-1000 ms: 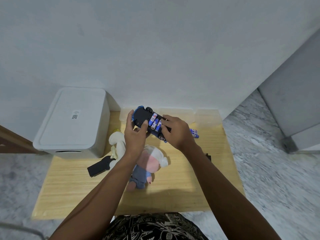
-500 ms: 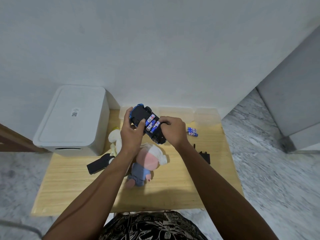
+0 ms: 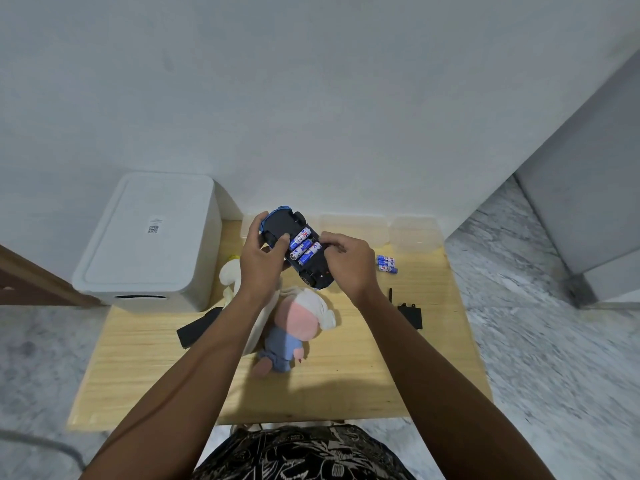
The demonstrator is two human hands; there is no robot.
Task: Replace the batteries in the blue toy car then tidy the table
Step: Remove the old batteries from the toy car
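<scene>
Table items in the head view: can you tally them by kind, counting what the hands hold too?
Blue toy car, held upturned by left hand and right hand: 1
Batteries in the car's bay: 3
Loose batteries: at least 2, too small to count surely
Plush toys: 2
Black parts: 2
Clear containers: 3
White box: 1
Total: at least 14

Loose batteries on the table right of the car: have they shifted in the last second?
No. The loose batteries lie in the same spot, just in front of the clear containers by the wall; only the camera view shifted slightly.
</scene>
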